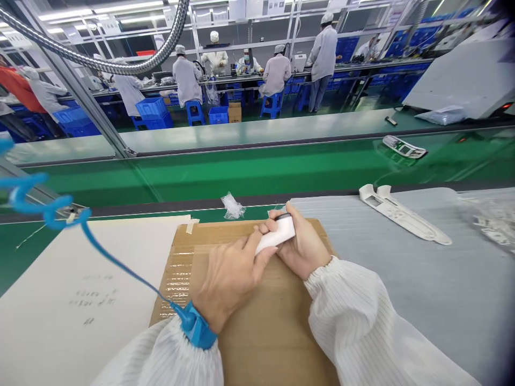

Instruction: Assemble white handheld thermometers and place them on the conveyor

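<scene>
Your left hand [229,284] and right hand [306,241] close around a white device [279,233], held over a cardboard sheet [261,338]. A blue wrist strap [197,326] circles your left wrist. A white plastic frame [402,214] lies on the grey mat [422,305] to your right. Your fingers hide much of the device, and its dark end is hard to make out

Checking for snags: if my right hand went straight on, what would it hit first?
Your right hand would probably meet the crumpled clear plastic first, though depth is unclear.
</scene>
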{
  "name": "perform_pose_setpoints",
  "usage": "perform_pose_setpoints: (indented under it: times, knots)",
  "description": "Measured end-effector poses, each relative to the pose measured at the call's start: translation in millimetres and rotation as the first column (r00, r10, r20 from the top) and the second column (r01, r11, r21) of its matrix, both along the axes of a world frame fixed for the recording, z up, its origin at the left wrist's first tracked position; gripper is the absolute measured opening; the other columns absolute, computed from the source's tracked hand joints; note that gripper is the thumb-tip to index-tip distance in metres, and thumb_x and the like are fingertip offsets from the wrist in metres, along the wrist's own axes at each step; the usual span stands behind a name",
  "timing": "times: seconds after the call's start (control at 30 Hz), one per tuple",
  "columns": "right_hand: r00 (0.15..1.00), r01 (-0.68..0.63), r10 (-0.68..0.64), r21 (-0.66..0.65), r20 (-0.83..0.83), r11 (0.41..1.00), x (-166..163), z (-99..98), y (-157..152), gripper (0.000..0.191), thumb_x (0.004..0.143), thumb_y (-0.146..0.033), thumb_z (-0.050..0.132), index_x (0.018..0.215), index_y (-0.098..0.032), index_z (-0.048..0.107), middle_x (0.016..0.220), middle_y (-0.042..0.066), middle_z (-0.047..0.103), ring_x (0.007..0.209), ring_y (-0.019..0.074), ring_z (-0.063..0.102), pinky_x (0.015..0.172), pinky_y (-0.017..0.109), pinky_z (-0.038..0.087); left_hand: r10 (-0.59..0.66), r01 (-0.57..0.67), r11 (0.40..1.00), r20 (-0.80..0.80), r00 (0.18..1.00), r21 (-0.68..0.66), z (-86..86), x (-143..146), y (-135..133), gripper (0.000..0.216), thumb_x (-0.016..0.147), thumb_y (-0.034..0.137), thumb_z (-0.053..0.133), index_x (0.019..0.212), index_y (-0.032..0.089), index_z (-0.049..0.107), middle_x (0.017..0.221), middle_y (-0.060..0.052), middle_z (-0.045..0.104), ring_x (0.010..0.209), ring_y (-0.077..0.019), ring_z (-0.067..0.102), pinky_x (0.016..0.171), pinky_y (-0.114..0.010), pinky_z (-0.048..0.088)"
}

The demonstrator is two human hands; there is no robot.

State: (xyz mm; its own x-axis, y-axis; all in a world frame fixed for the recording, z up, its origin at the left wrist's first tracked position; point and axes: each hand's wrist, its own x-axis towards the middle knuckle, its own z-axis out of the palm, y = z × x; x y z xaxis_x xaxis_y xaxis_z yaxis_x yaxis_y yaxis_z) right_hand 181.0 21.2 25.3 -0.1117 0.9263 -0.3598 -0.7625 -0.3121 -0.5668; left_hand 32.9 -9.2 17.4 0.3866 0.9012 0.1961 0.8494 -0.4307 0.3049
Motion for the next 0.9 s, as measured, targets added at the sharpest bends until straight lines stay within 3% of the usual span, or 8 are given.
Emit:
perform_pose_setpoints:
  times: [0.1, 0.2, 0.3, 0.47, 0.63, 0.77, 0.9]
  knots:
    - [0.993, -0.117, 0.118, 0.151, 0.004, 0.982, -6, -1.5, -4, 0.036, 0.099, -0.049, 0.051, 0.089, -0.018, 0.067, 0.087, 0.005, 0.069, 0.087, 0.0182, 0.066, 0.087, 0.033, 0.054, 0.109, -0.124, 0.989, 0.168, 0.98, 0.082, 1.1, -3, 2, 0.036, 0.104, 0.042, 0.043, 0.133, 0.026, 0.057, 0.122, -0.004, 0.071, 0.109, -0.0252, 0.066, 0.086, -0.037, 0.053]
    - [0.981, -0.194, 0.189, 0.255, 0.043, 0.947, -15, -7.1, -10, 0.029, 0.09, -0.047, 0.069, 0.1, -0.02, 0.068, 0.101, 0.005, 0.071, 0.1, 0.0196, 0.066, 0.098, 0.035, 0.051, 0.101, -0.153, 0.979, 0.333, 0.937, 0.132, 2.2, -2, 0, 0.046, 0.098, 0.047, 0.056, 0.136, 0.022, 0.051, 0.137, -0.008, 0.061, 0.124, -0.0254, 0.057, 0.102, -0.04, 0.048]
    - [0.982, -0.186, 0.186, 0.23, 0.022, 0.955, -25, -14.1, -14, 0.025, 0.088, -0.04, 0.072, 0.103, -0.02, 0.069, 0.102, 0.005, 0.072, 0.107, 0.0203, 0.065, 0.102, 0.036, 0.05, 0.108, -0.171, 0.977, 0.397, 0.912, 0.127, 4.4, 1, -3, 0.045, 0.098, 0.047, 0.056, 0.135, 0.023, 0.051, 0.137, -0.007, 0.061, 0.122, -0.0238, 0.058, 0.1, -0.038, 0.048]
    - [0.99, -0.135, 0.139, 0.182, -0.008, 0.974, -31, -17.4, -19, 0.007, 0.086, -0.025, 0.07, 0.092, -0.02, 0.071, 0.099, 0.005, 0.074, 0.109, 0.0209, 0.065, 0.105, 0.036, 0.05, 0.053, -0.134, 0.972, 0.373, 0.926, 0.192, 11.1, 6, -5, 0.031, 0.103, 0.04, 0.048, 0.123, 0.02, 0.06, 0.122, -0.007, 0.069, 0.111, -0.0233, 0.064, 0.094, -0.037, 0.049]
    - [0.982, -0.176, 0.186, 0.226, -0.024, 0.958, -31, -16.5, -19, 0.007, 0.087, -0.025, 0.067, 0.092, -0.02, 0.07, 0.091, 0.005, 0.073, 0.102, 0.0226, 0.068, 0.1, 0.041, 0.053, 0.029, -0.126, 0.958, 0.351, 0.936, 0.257, 11.5, 8, -5, 0.028, 0.101, 0.037, 0.052, 0.118, 0.019, 0.064, 0.12, -0.008, 0.07, 0.11, -0.0242, 0.066, 0.095, -0.039, 0.05]
    - [0.986, -0.163, 0.167, 0.206, -0.003, 0.965, -22, -13.7, -11, 0.013, 0.09, -0.033, 0.068, 0.088, -0.02, 0.067, 0.086, 0.003, 0.07, 0.094, 0.0213, 0.067, 0.094, 0.039, 0.054, -0.021, -0.046, 0.984, 0.364, 0.931, 0.175, 6.0, 1, 1, 0.035, 0.098, 0.037, 0.059, 0.13, 0.023, 0.057, 0.133, -0.005, 0.066, 0.121, -0.0219, 0.062, 0.102, -0.036, 0.049]
    - [0.992, -0.1, 0.108, 0.131, -0.059, 0.986, -6, -6.1, -7, 0.021, 0.094, -0.039, 0.062, 0.086, -0.02, 0.064, 0.084, 0.001, 0.065, 0.085, 0.0171, 0.064, 0.081, 0.031, 0.055, 0.075, -0.082, 0.996, 0.245, 0.967, 0.021, 7.1, -3, 1, 0.033, 0.099, 0.042, 0.056, 0.128, 0.026, 0.055, 0.125, -0.002, 0.068, 0.108, -0.0228, 0.068, 0.082, -0.034, 0.054]
